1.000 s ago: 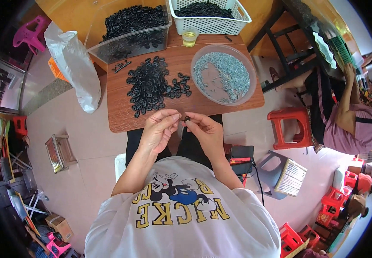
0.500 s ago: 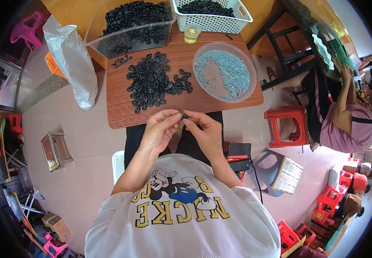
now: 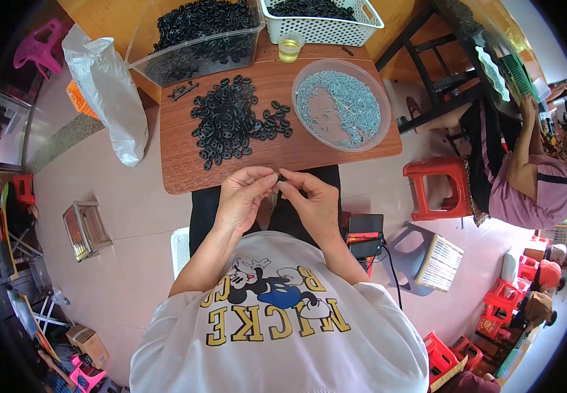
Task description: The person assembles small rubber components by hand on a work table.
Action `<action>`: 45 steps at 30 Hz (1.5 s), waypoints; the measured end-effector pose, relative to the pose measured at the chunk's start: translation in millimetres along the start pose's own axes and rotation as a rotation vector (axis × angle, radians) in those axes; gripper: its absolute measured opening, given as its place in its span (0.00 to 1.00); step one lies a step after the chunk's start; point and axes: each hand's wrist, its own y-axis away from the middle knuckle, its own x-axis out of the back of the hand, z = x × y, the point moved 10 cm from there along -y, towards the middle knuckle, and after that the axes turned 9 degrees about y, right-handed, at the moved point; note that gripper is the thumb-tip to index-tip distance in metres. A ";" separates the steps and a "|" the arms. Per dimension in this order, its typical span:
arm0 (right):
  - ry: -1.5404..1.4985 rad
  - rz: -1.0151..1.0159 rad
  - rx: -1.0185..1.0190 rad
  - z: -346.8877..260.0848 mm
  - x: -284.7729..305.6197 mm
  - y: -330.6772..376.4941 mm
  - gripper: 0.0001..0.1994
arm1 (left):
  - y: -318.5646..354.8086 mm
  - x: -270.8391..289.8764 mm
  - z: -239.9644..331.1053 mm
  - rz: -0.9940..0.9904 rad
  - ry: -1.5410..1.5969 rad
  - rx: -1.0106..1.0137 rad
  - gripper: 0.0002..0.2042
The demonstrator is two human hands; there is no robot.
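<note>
Over my lap, just off the table's near edge, my left hand (image 3: 243,200) and my right hand (image 3: 312,202) meet fingertip to fingertip. Thumbs and forefingers of both pinch a small dark part (image 3: 279,178), mostly covered by the fingers. On the brown table (image 3: 185,157) beyond them lies a pile of black oval plastic pieces with holes (image 3: 221,124). A smaller cluster of the same pieces (image 3: 273,123) adjoins it on the right. To its right stands a round clear bowl (image 3: 387,121) of small silvery screw-like pins (image 3: 362,105).
A clear bin (image 3: 231,59) and a white basket (image 3: 326,33), both with black pieces, stand at the far side beside a cup of yellow liquid (image 3: 289,49). Thin black rods (image 3: 184,90) lie left. A red stool (image 3: 437,187) and a seated person (image 3: 526,177) are at right.
The view has shifted slightly, so the table sits a little higher. Both hands keep their pinch on the small part, with only a slight finger movement.
</note>
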 end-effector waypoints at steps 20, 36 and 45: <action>-0.015 -0.062 -0.101 24.9 -18.2 5.7 0.09 | 3.2 23.0 -4.3 0.089 -0.094 0.009 0.13; -0.193 -0.066 -0.098 35.0 -30.0 4.1 0.06 | 2.9 49.2 0.8 0.170 -0.096 0.041 0.15; -0.305 -0.044 -0.085 32.8 -16.5 1.6 0.05 | -2.0 -42.0 67.6 -0.113 -1.656 -0.944 0.11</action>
